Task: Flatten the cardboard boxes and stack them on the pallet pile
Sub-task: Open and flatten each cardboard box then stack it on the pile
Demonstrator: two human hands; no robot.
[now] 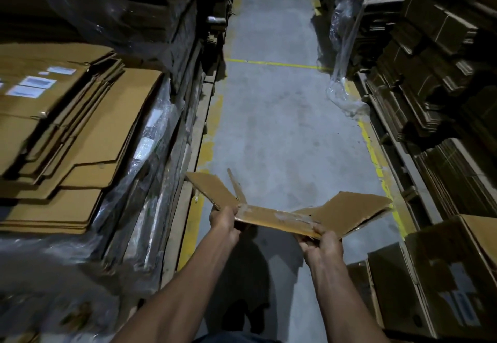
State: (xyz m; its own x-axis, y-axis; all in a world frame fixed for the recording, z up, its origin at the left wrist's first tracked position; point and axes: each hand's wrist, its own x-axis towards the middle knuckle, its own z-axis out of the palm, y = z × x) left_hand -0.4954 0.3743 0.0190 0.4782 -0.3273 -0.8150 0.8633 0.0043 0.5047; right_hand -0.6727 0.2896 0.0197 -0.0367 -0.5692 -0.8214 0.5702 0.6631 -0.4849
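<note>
- Nearest to us, our left hand (224,220) curls around the left end of a collapsed cardboard box (279,217), fingers wrapped over its edge.
- Our right hand (324,244) grips the right end of the same box from below, thumb on top and fingers closed under the folded panel.
- We hold the box roughly level above the floor (277,132) of the aisle, its body pressed flat while the end flaps splay outward on both sides; old tape glints along the top face.
- We judge the flattening step nearly done: the body is closed up, but the flaps are not yet in line with it.
- To our right, beside the right hand, stand unflattened boxes (451,275), open and upright, which look like the work left to do.
- To our left, higher and a little farther on, lies the pallet pile (80,138) of flattened sheets, wrapped in plastic film below, with white labels on the upper sheets.
- The next move, as we see it, calls for swinging the box left and up, then laying it flat on that pile with its flaps tucked level so it does not slide off.
- Beyond, the aisle runs between dark stacks of cardboard, crossed by a yellow line (277,63).
</note>
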